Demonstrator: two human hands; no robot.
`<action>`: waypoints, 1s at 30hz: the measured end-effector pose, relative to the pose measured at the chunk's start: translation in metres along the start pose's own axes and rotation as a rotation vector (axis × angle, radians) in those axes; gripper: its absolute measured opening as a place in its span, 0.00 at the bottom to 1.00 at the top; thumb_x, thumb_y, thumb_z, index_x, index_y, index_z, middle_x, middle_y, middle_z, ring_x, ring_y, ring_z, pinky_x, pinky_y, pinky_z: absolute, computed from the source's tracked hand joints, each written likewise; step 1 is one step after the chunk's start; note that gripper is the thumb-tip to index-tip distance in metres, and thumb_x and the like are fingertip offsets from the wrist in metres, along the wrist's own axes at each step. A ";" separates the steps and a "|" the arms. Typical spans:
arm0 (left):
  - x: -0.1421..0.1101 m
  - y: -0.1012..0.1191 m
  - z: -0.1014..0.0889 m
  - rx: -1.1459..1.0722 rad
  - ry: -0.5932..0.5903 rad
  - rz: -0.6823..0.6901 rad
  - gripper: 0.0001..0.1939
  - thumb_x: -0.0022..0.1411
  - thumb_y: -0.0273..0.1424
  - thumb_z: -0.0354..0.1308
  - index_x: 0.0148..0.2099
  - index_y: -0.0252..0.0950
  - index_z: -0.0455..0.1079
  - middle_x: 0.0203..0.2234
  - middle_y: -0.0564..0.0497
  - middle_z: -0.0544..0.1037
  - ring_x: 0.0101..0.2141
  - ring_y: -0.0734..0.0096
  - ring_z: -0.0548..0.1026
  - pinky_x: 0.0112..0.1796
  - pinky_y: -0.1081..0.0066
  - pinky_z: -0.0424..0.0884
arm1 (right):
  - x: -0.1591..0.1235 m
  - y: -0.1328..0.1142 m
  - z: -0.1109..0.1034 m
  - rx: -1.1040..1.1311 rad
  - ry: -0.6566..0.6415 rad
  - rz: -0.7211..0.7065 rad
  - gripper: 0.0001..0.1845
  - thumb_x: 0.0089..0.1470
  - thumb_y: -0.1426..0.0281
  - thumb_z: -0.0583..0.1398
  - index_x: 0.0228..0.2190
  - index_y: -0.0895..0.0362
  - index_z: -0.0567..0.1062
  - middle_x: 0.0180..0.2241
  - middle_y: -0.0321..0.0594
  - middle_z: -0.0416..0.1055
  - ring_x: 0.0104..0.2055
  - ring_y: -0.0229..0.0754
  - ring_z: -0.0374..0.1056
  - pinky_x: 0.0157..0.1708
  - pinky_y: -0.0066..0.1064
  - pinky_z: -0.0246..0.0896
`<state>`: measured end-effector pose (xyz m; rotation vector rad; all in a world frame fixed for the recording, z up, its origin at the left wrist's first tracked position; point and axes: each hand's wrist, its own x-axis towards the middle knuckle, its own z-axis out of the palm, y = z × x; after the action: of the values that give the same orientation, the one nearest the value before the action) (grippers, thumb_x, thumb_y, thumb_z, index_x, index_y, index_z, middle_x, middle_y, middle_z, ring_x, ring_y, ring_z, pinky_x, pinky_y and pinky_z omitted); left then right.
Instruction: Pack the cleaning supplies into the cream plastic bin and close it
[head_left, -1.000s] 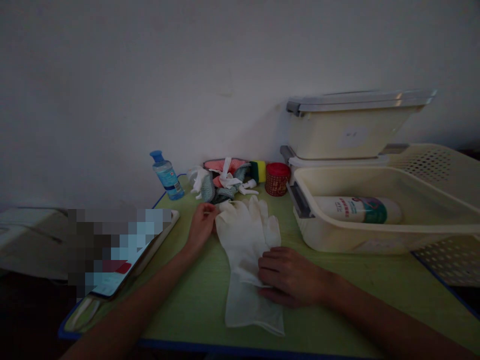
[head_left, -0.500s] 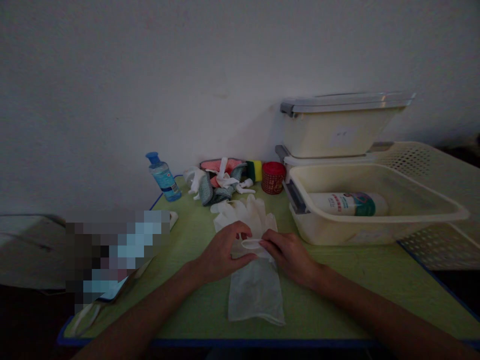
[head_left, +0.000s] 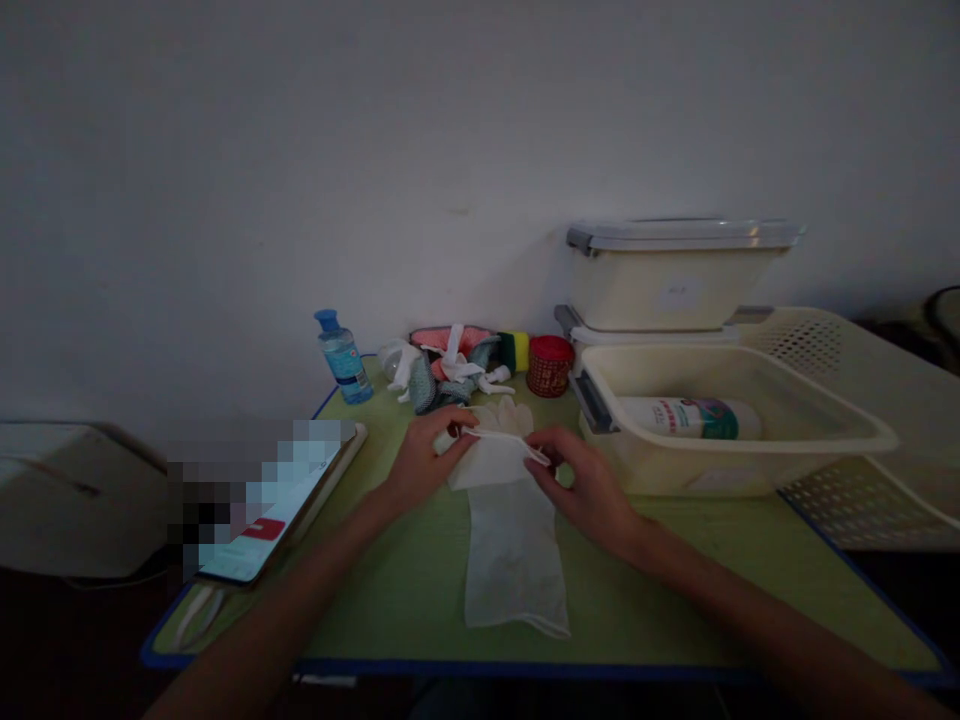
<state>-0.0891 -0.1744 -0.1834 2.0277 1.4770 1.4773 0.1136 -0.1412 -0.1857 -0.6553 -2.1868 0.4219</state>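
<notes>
A white rubber glove (head_left: pixel 487 468) lies on the green table, its fingers pointing away from me. My left hand (head_left: pixel 429 455) pinches the glove's raised edge between thumb and fingertips. At the other end of that edge, my right hand (head_left: pixel 581 480) grips it the same way, so a white rim stretches between both hands. A thin translucent cuff (head_left: pixel 517 560) reaches from under the raised part toward me and lies flat. Whether it belongs to the same glove or a second one, I cannot tell.
Behind the hands lie a pile of cloths (head_left: pixel 450 365), a yellow-green sponge (head_left: pixel 516 352) and a red woven container (head_left: pixel 551 367). A blue bottle (head_left: pixel 345 365) stands left, above a phone (head_left: pixel 277 510). Right, an open bin (head_left: pixel 720 465) holds a white bottle (head_left: pixel 690 417), beside a lidded box (head_left: pixel 675 285).
Both hands have moved slightly away from me and lifted the glove's edge, now pulled between them. The left fingers have closed from a wider spread. The view has shifted a little.
</notes>
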 end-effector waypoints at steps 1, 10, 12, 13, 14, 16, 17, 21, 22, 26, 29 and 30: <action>0.005 0.002 -0.005 0.000 0.035 0.003 0.03 0.54 0.29 0.56 0.32 0.36 0.70 0.27 0.51 0.76 0.28 0.71 0.70 0.32 0.72 0.66 | 0.007 -0.004 -0.005 -0.005 0.025 -0.003 0.04 0.52 0.75 0.54 0.33 0.57 0.66 0.25 0.35 0.66 0.24 0.33 0.62 0.25 0.24 0.57; 0.063 0.041 -0.047 0.000 0.236 0.033 0.04 0.48 0.29 0.58 0.28 0.34 0.71 0.21 0.54 0.72 0.23 0.77 0.67 0.27 0.77 0.63 | 0.082 -0.026 -0.051 0.089 0.177 0.064 0.04 0.45 0.73 0.60 0.24 0.59 0.67 0.19 0.31 0.64 0.20 0.30 0.59 0.20 0.23 0.54; 0.073 0.050 -0.052 -0.017 0.260 0.033 0.04 0.46 0.28 0.59 0.28 0.33 0.71 0.19 0.55 0.71 0.21 0.79 0.66 0.24 0.79 0.62 | 0.093 -0.030 -0.059 0.139 0.211 0.036 0.05 0.44 0.74 0.60 0.23 0.59 0.66 0.20 0.30 0.64 0.20 0.30 0.59 0.21 0.22 0.56; 0.077 0.055 -0.055 -0.033 0.267 0.032 0.05 0.45 0.28 0.59 0.28 0.33 0.71 0.19 0.56 0.70 0.21 0.80 0.66 0.23 0.79 0.62 | 0.097 -0.032 -0.062 0.158 0.229 0.013 0.06 0.44 0.74 0.60 0.22 0.59 0.66 0.20 0.30 0.64 0.21 0.30 0.60 0.21 0.23 0.57; 0.081 0.061 -0.057 -0.059 0.274 0.033 0.06 0.44 0.27 0.60 0.29 0.32 0.71 0.19 0.56 0.70 0.21 0.80 0.66 0.22 0.80 0.62 | 0.100 -0.035 -0.066 0.174 0.246 -0.013 0.06 0.43 0.73 0.60 0.22 0.59 0.66 0.20 0.30 0.64 0.21 0.30 0.60 0.21 0.23 0.57; 0.087 0.072 -0.060 -0.128 0.291 0.042 0.09 0.42 0.25 0.61 0.31 0.32 0.71 0.20 0.56 0.71 0.21 0.81 0.67 0.21 0.81 0.62 | 0.105 -0.042 -0.074 0.203 0.269 -0.056 0.07 0.43 0.73 0.61 0.22 0.58 0.66 0.21 0.31 0.65 0.21 0.30 0.60 0.20 0.22 0.57; 0.089 0.078 -0.062 -0.161 0.300 0.047 0.09 0.41 0.23 0.61 0.31 0.32 0.71 0.20 0.56 0.71 0.20 0.82 0.67 0.21 0.81 0.62 | 0.107 -0.047 -0.079 0.216 0.280 -0.073 0.07 0.43 0.73 0.61 0.23 0.58 0.66 0.22 0.31 0.66 0.21 0.29 0.60 0.20 0.22 0.58; 0.094 0.104 -0.068 -0.239 0.339 0.057 0.06 0.44 0.20 0.60 0.28 0.33 0.69 0.21 0.57 0.71 0.15 0.85 0.64 0.17 0.81 0.61 | 0.111 -0.067 -0.098 0.243 0.322 -0.104 0.10 0.43 0.72 0.63 0.23 0.57 0.65 0.24 0.32 0.67 0.22 0.29 0.61 0.20 0.22 0.60; 0.095 0.109 -0.068 -0.238 0.340 0.060 0.06 0.45 0.20 0.59 0.28 0.33 0.69 0.21 0.56 0.72 0.14 0.85 0.66 0.16 0.80 0.62 | 0.112 -0.071 -0.101 0.245 0.334 -0.107 0.10 0.43 0.72 0.63 0.23 0.57 0.65 0.24 0.32 0.67 0.22 0.29 0.62 0.20 0.22 0.60; 0.098 0.110 -0.063 -0.203 0.322 0.061 0.05 0.48 0.21 0.59 0.28 0.34 0.67 0.22 0.54 0.73 0.22 0.77 0.74 0.19 0.80 0.66 | 0.112 -0.073 -0.105 0.262 0.350 -0.089 0.11 0.45 0.73 0.63 0.23 0.57 0.63 0.24 0.31 0.67 0.20 0.28 0.63 0.18 0.21 0.61; 0.103 0.094 -0.051 -0.232 0.278 0.003 0.05 0.47 0.21 0.59 0.28 0.32 0.66 0.21 0.54 0.74 0.25 0.73 0.76 0.21 0.79 0.70 | 0.113 -0.057 -0.097 0.274 0.331 -0.060 0.12 0.44 0.75 0.62 0.22 0.57 0.62 0.23 0.31 0.66 0.21 0.30 0.66 0.18 0.21 0.62; 0.105 0.088 -0.047 -0.242 0.261 -0.023 0.05 0.47 0.21 0.59 0.28 0.32 0.66 0.21 0.54 0.74 0.26 0.73 0.76 0.22 0.79 0.70 | 0.114 -0.050 -0.093 0.273 0.323 -0.051 0.12 0.44 0.76 0.62 0.22 0.57 0.61 0.22 0.31 0.66 0.22 0.31 0.67 0.18 0.21 0.62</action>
<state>-0.0778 -0.1461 -0.0420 1.7246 1.3258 1.8673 0.1077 -0.1083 -0.0336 -0.4790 -1.7963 0.5372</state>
